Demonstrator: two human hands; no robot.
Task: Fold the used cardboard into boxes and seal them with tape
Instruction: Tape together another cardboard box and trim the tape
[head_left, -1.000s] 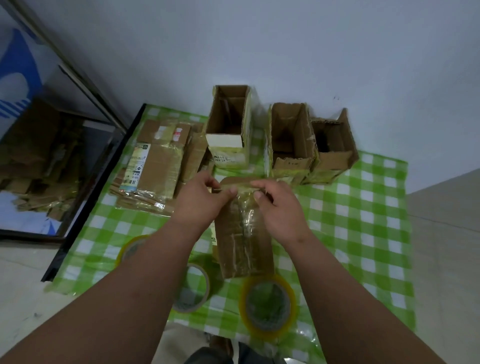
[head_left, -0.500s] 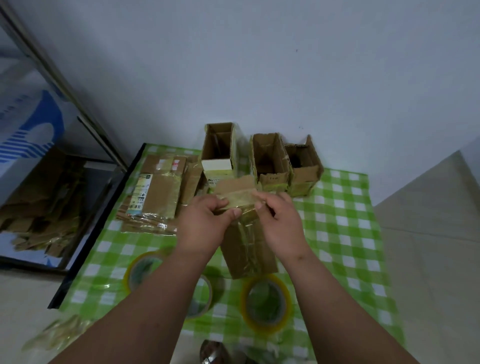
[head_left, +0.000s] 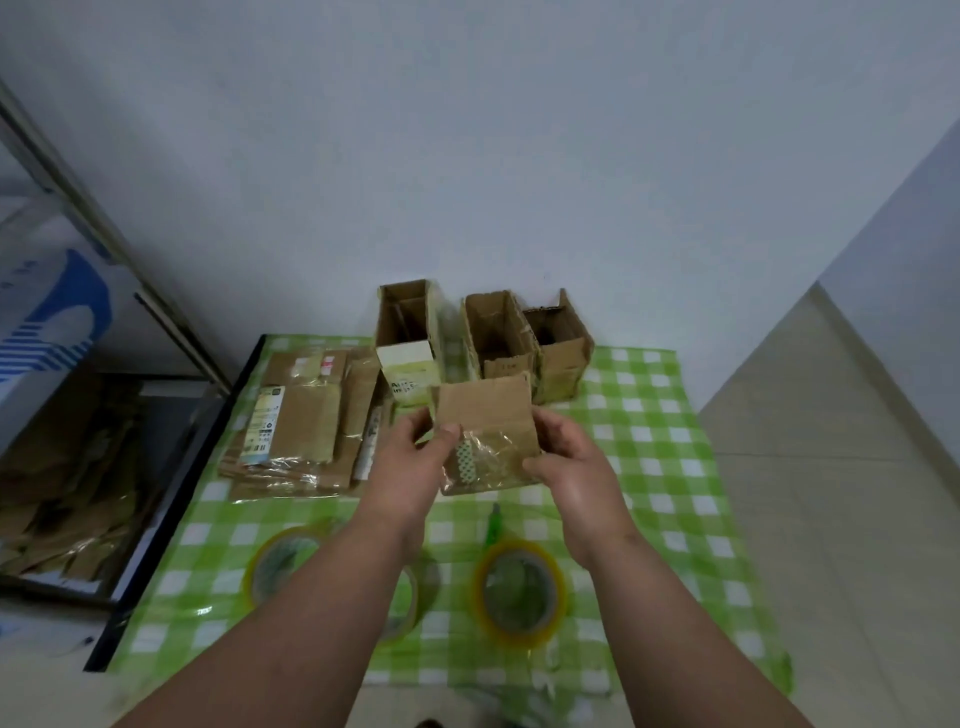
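A small piece of used brown cardboard (head_left: 485, 415), with old clear tape on its lower half, is held up above the green checked cloth (head_left: 660, 467). My left hand (head_left: 415, 462) grips its left edge, thumb on the taped face. My right hand (head_left: 563, 462) grips its right edge. Three open folded boxes (head_left: 498, 332) stand at the back against the wall. A stack of flat cardboard (head_left: 306, 426) lies to the left. Three tape rolls lie near me: one at the left (head_left: 280, 561), one partly hidden under my left forearm (head_left: 415, 597), one at the right (head_left: 519, 592).
A small green tool (head_left: 493, 525) lies on the cloth just beyond the right tape roll. A dark-framed bin of cardboard scraps (head_left: 78, 493) sits on the floor at the left. Tiled floor (head_left: 831, 519) borders the cloth on the right.
Both hands have lifted the cardboard off the cloth and turned it upright, with a plain flap now showing at the top. The view has tilted up toward the wall.
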